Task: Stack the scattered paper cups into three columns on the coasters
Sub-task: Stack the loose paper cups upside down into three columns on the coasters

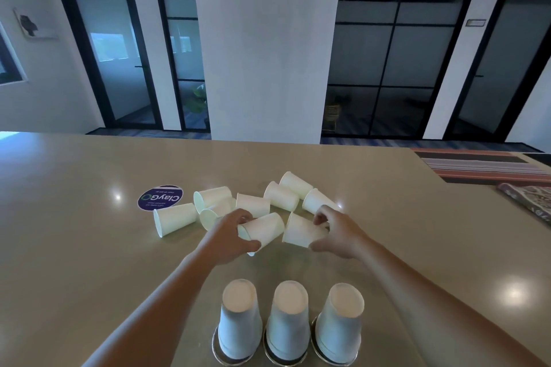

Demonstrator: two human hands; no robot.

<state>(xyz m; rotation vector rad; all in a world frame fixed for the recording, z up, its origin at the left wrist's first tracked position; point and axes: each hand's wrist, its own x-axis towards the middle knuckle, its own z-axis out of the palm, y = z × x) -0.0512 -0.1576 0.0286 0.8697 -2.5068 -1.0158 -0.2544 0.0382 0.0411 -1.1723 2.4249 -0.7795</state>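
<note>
I am looking down at a beige tabletop (89,247) with both of my arms reaching forward. My left hand (231,235) is wrapping its fingers and thumb around a paper cup lying on its side (264,229), gripping it near the open rim. My right hand (335,232) is closing on a second tipped cup (301,231) just beside the first, thumb underneath and fingers curling over its far end. Beyond my hands, the remaining scattered cups (253,204) are lying on their sides in a loose cluster, several touching one another, with one cup (176,219) lying a little apart to the left. A round purple sticker (160,197) is lying flat just behind that cup. Nearest to me, three upturned cup columns are standing in a row on round coasters (216,348): left column (240,319), middle column (287,320), right column (340,322). A striped mat (483,165) is lying at the far right.
</note>
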